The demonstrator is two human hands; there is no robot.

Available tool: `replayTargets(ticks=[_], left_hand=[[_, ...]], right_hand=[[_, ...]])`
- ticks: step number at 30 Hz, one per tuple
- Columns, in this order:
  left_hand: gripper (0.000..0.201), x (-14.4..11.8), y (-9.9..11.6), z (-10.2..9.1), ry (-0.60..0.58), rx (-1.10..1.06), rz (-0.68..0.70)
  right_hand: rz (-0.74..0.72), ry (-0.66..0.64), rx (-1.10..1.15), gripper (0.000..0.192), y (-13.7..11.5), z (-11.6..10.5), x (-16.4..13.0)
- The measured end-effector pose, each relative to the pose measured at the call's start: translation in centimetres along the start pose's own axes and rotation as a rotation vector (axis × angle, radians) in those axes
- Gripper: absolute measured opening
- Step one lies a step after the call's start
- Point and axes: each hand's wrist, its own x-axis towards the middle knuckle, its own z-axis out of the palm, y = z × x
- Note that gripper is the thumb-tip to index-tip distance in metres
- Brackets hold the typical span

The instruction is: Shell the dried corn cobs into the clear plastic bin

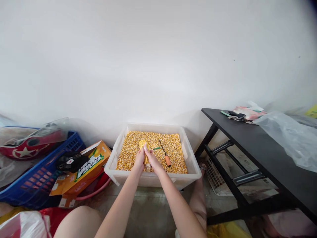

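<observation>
The left hand (139, 160) and right hand (152, 158) clasp the corn cob (143, 143) with curled fingers, apparently for opposed support. Position: above the bin (179, 176), probably containing loose kernels (128, 145); the orange-handled tool (168, 161) lies within reach.

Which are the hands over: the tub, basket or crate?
The tub, the middle one, holding corn kernels; the blue basket is to its left, the white crate by the table.

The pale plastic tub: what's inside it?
Loose yellow corn kernels are spread across the tub. An orange-handled tool and a small green item lie on them; the left hand and right hand hold a corn cob above. The tub's bottom and anything buried are hidden.
</observation>
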Motion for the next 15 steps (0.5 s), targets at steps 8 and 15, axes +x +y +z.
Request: replayTargets(ticks=[8,15], left_hand=[[0.030,-0.44,-0.46,0.44,0.029,0.035,-0.012],[0.031,-0.49,-0.34,0.45,0.040,0.030,-0.020]], right_hand=[[-0.050,0.140,-0.114,0.064,-0.12,-0.18,-0.04],[-0.028,0.164,-0.059,0.063,-0.42,-0.24,-0.16]])
